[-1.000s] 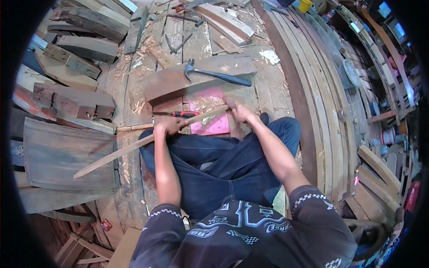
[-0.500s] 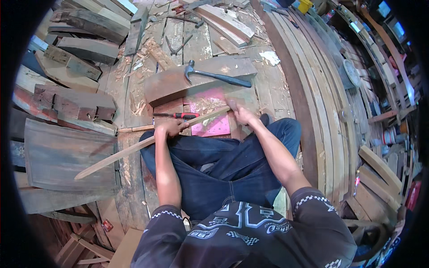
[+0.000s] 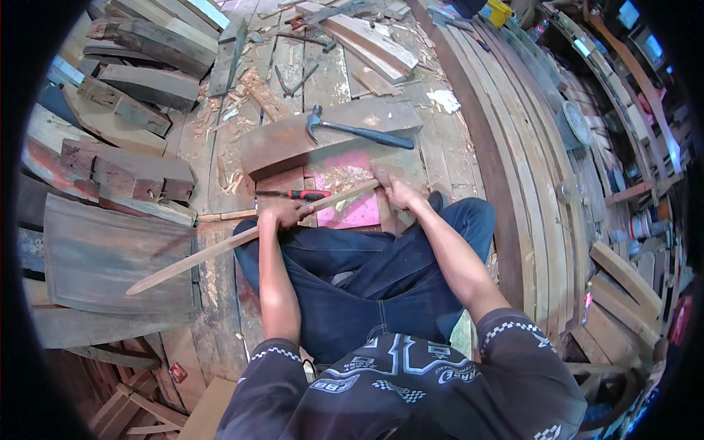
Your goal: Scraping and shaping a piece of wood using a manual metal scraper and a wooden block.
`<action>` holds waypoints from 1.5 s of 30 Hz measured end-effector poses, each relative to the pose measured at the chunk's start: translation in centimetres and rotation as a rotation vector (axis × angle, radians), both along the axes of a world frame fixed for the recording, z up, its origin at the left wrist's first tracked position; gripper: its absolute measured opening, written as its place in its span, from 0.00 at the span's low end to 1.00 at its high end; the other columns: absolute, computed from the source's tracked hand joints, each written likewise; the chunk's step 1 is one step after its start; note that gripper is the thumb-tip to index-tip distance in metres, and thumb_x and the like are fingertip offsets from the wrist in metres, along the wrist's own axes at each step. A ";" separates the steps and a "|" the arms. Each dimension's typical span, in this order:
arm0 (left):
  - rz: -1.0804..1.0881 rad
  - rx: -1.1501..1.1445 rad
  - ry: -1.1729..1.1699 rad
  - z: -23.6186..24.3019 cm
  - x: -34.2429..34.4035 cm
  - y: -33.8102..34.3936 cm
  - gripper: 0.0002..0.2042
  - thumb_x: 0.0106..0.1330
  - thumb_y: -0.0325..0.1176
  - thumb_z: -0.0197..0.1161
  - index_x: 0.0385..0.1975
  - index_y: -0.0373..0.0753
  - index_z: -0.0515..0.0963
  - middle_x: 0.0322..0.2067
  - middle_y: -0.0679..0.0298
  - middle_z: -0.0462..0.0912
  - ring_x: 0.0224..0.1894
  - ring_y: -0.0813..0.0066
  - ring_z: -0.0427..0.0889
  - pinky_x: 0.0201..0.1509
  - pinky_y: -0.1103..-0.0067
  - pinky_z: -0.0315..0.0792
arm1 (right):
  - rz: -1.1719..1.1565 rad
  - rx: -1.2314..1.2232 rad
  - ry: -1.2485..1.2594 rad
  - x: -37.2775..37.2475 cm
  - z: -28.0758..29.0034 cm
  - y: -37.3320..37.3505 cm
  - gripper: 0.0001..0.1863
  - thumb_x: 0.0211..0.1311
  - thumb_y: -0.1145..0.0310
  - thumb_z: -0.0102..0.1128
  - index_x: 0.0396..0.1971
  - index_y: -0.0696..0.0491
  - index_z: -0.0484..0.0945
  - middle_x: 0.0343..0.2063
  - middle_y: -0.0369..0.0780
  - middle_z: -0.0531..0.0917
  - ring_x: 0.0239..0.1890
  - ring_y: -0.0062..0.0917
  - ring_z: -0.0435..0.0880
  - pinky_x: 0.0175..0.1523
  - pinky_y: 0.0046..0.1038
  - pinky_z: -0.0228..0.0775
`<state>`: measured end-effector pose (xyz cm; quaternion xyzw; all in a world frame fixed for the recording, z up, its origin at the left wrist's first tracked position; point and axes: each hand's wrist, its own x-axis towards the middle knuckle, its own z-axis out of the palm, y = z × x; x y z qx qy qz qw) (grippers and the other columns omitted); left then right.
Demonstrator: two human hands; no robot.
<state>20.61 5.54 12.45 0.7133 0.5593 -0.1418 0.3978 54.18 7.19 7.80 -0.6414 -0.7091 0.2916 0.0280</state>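
My left hand [image 3: 284, 213] is closed round a long, pale wooden stick [image 3: 192, 259] lying diagonally above my crossed legs. My right hand [image 3: 400, 192] is closed at the stick's upper right end, with a small brownish piece beside its fingers that I cannot make out. Beneath is a pink board [image 3: 357, 215] covered in shavings. A red-and-black handled tool [image 3: 309, 195] lies just beyond my left hand. A claw hammer [image 3: 370, 136] rests on a thick timber block [image 3: 273, 157] farther forward.
Stacked timber offcuts [image 3: 147, 83] and a broad weathered board [image 3: 117, 257] lie at left. Long planks [image 3: 518, 213] run along the right, beside a cluttered rack [image 3: 636, 125]. Pliers [image 3: 290, 88], more wood pieces and shavings lie on the plank floor ahead.
The whole view has shifted a little, so things sit slightly lower and farther right. Both hands keep their hold on the stick, with little visible movement.
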 end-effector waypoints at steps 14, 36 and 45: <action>0.067 -0.083 -0.055 1.1 0.6 0.5 0.30 0.68 0.62 0.43 0.37 0.38 0.78 0.33 0.58 0.82 0.36 0.64 0.81 0.42 0.70 0.71 | -0.106 -0.179 -0.023 2.3 -1.2 0.7 0.30 0.65 0.63 0.42 0.67 0.53 0.54 0.47 0.57 0.78 0.51 0.49 0.78 0.56 0.42 0.71; -0.022 0.002 -0.117 -2.1 -1.1 0.1 0.31 0.68 0.63 0.42 0.40 0.37 0.78 0.38 0.52 0.82 0.45 0.56 0.80 0.49 0.67 0.71 | 0.202 -0.049 0.289 -11.0 5.1 -7.4 0.34 0.65 0.63 0.45 0.68 0.57 0.47 0.38 0.64 0.78 0.44 0.54 0.80 0.52 0.44 0.71; 0.026 -0.027 -0.098 -0.1 -0.3 0.0 0.28 0.69 0.61 0.43 0.37 0.39 0.78 0.31 0.60 0.80 0.33 0.67 0.78 0.39 0.73 0.70 | -0.024 -0.059 0.105 -4.7 1.5 -4.0 0.33 0.67 0.61 0.43 0.68 0.55 0.47 0.36 0.60 0.80 0.41 0.52 0.81 0.48 0.44 0.74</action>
